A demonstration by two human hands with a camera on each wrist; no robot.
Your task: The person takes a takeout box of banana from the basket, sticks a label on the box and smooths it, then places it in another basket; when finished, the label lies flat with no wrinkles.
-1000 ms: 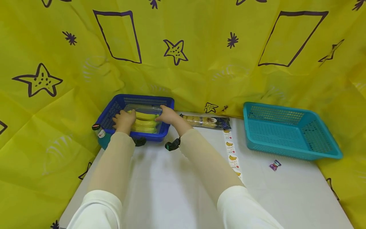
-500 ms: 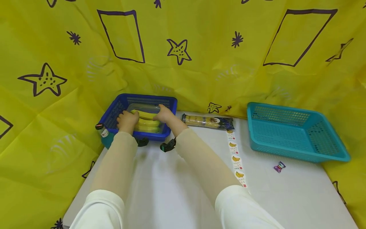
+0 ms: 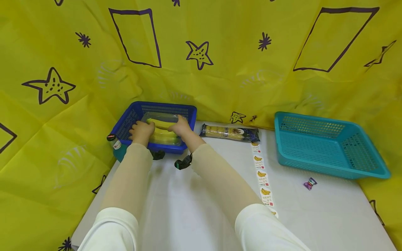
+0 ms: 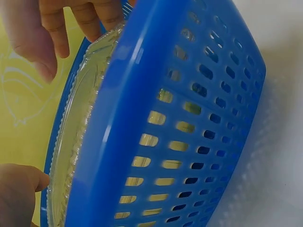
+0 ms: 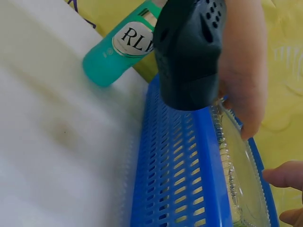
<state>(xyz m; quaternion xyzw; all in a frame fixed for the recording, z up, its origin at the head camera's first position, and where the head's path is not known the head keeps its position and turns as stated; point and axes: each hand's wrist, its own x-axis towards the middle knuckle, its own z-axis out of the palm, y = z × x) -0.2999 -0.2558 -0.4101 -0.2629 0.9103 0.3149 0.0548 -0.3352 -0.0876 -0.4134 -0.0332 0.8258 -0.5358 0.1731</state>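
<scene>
A clear plastic box with long yellow fruit that looks like bananas (image 3: pixel 163 134) lies inside the blue basket (image 3: pixel 176 150) at the back left. My left hand (image 3: pixel 142 132) is at the box's left end, thumb over the yellow pieces, fingers reaching down into the basket. At the other end is my right hand (image 3: pixel 183 129), its thumb and fingers spread over the lid's edge. Seen from the left wrist, the box's ridged rim (image 4: pixel 78 123) sits just inside the basket wall, with the right thumb (image 4: pixel 35 177) right at it.
A teal bottle (image 3: pixel 119 149) with a dark cap stands left of the basket. To the right lie a pasta packet (image 3: pixel 227 133), a strip of banana stickers (image 3: pixel 262 177) and a small purple wrapped candy (image 3: pixel 310 183). A teal basket (image 3: pixel 326 153) stands farther right, before a yellow curtain (image 3: pixel 220 83).
The scene has slid slightly rightward in the head view. My right hand has moved a little left over the box, while my left hand stays at its end.
</scene>
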